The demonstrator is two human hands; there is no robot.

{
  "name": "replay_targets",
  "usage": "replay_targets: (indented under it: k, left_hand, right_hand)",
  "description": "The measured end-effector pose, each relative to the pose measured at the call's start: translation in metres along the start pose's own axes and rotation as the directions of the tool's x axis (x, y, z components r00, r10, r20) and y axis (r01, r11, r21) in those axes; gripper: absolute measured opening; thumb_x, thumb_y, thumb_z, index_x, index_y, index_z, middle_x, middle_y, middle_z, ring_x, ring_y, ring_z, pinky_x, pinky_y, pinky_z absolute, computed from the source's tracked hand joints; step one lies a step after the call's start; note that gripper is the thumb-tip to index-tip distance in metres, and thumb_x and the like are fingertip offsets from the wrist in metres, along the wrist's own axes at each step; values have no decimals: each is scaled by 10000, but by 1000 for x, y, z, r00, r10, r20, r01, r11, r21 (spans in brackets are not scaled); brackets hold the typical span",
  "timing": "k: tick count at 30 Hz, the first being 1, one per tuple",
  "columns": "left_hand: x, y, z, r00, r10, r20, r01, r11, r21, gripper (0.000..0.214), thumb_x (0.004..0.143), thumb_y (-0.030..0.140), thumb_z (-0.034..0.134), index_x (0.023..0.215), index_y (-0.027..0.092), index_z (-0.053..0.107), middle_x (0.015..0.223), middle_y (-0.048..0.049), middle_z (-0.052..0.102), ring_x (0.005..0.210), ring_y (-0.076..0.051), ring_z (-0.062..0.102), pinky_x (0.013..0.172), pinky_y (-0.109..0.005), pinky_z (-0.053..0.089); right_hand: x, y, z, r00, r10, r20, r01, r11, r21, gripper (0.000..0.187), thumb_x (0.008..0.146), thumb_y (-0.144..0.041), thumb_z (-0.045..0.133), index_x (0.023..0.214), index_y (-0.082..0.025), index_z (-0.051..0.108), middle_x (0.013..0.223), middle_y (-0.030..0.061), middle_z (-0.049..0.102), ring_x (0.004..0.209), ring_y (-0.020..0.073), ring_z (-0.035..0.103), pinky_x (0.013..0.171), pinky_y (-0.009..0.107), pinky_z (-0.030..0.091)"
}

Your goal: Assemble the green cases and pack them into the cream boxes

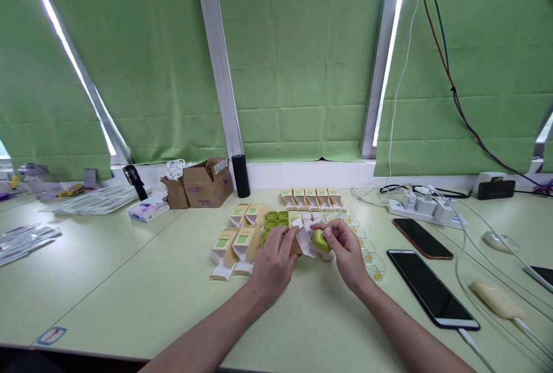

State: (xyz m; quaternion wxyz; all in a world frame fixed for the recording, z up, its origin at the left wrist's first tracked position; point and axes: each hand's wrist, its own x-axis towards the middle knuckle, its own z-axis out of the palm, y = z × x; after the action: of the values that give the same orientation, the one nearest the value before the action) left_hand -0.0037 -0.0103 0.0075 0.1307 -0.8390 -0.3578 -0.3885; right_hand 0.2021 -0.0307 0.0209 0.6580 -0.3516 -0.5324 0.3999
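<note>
My left hand [276, 258] is closed around a small tan cardboard box [297, 246], whose open white flap [306, 239] points to the right. Pinched in the fingers of my right hand [345, 249] is a small green container [320, 240], right beside that flap. Behind my left hand stand several green square containers [276, 219] in rows. To its left, several tan boxes with green labels [242, 239] lie with their white flaps open. Clear plastic cups with yellow spots [377, 269] line the table right of my right hand, and small white pieces [310, 217] sit behind it.
A row of open tan boxes [311, 199] stands at the back. Farther left are a cardboard carton [208, 184], a black cylinder [241, 176] and a tissue pack [149, 209]. Phones [432, 286], a power strip [425, 212] and loose cables occupy the right side.
</note>
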Motion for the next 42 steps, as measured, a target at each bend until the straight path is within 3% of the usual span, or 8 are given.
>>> replay_targets:
  k: [9,16,20,25,30,33,37,42]
  left_hand:
    - [1,6,-4,990,140,0,-139,989,51,586,969,83,504,1533,231,442,1259,-159,625,1206,-306,618,896,-417,616]
    - [6,-7,-8,998,52,-37,-48,992,120,608,936,94,558,1516,254,470,1264,-152,626,1207,-317,624,907,-442,610]
    - [10,-23,-13,994,-46,-98,60,987,146,624,920,126,601,1516,260,477,1253,-143,609,1197,-324,610,921,-449,600]
    - [13,-32,-16,984,-103,-144,124,982,143,625,915,164,642,1511,244,474,1223,-138,607,1157,-317,610,903,-429,593]
    - [12,-31,-15,978,-135,-159,150,985,87,594,930,189,650,1497,232,478,1247,-135,600,1166,-307,607,941,-430,575]
    - [12,-29,-15,972,-169,-160,173,985,12,592,944,208,641,1509,233,467,1272,-135,595,1197,-307,598,994,-459,555]
    - [13,-29,-14,952,-273,-141,251,955,-158,594,957,238,631,1526,255,462,1314,-130,583,1255,-306,579,1060,-504,523]
    - [15,-29,-9,878,-475,-58,379,763,-523,611,973,326,630,1546,282,422,1424,-131,559,1342,-277,550,1012,-435,574]
  right_hand:
    - [-1,-1,11,853,327,407,-361,933,5,511,690,-599,883,726,-221,540,684,-20,648,597,157,621,573,285,524]
    - [4,-1,3,960,169,221,-172,985,-5,483,736,-626,848,747,-217,591,723,25,709,672,185,663,629,299,507]
    - [7,-8,-9,971,153,184,-114,972,-203,391,818,-552,778,733,-218,594,684,23,692,575,158,586,544,274,431]
    - [-5,-15,-5,957,107,268,118,703,-702,146,834,-227,658,691,-229,627,659,-5,690,558,152,547,540,262,335]
    - [-18,-19,5,929,105,354,270,459,-846,165,743,-94,655,673,-244,653,609,-8,686,556,174,566,546,270,278]
    - [-17,-22,1,919,116,377,268,516,-813,165,749,-96,651,691,-248,674,654,0,715,566,179,585,552,273,318]
    - [-9,-26,-9,897,199,395,111,762,-638,93,840,-211,657,751,-230,673,966,42,799,552,137,562,541,280,408]
    - [-1,-19,-3,930,113,350,-12,960,-279,254,943,-464,657,915,-214,681,1165,94,760,719,157,656,634,300,524]
